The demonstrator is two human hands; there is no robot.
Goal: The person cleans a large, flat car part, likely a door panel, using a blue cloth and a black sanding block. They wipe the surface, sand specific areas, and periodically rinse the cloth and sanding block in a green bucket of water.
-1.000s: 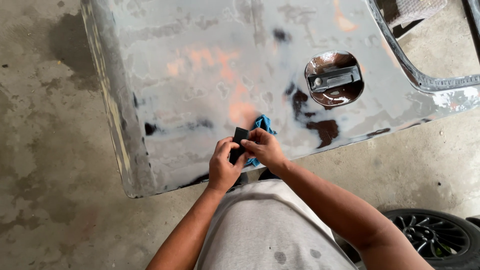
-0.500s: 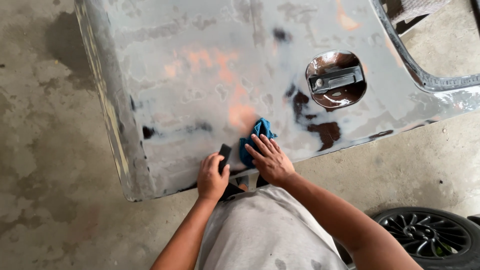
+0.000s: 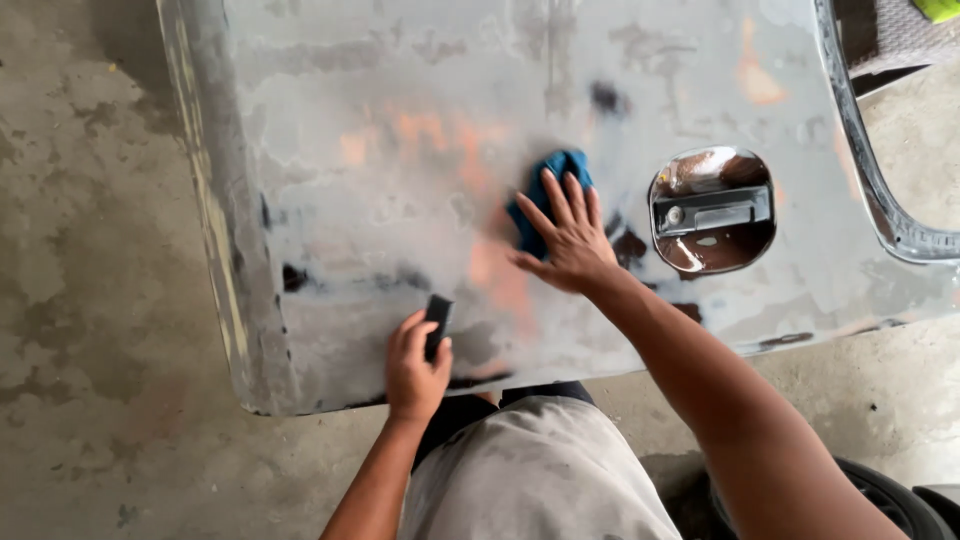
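i am leaning over the panel (image 3: 400, 180), a big sanded grey car body part with orange and dark patches, lying flat above the concrete floor (image 3: 90, 300). my right hand (image 3: 570, 240) is lying open on it, fingers spread and pointing far, pressing the near part of the blue cloth (image 3: 550, 190) flat against the metal; it is not clenching anything, just pinning the cloth under palm and fingers. the cloth is sitting about mid-panel, and its free end is peeking out beyond my fingertips on the far side.

my left hand (image 3: 415, 365) is gripping the black block (image 3: 437, 322) (a small sanding block, i think) near the near edge of the panel. fingers are wrapping its near end, and its long axis is running near to far, with the far end sticking out of my grip and resting on the surface. the block is lying to the near left of the cloth, the two well apart, with an orange patch of bare filler between them. so the left hand is the one nearer the near edge, and the right is the one nearer the middle.

just right of the cloth, the handle recess (image 3: 712, 210) is dipping into the panel like a shallow bowl; it is holding only a metal handle bar and some brownish, shiny residue. a tyre (image 3: 880, 500) is showing at the near right on the floor.
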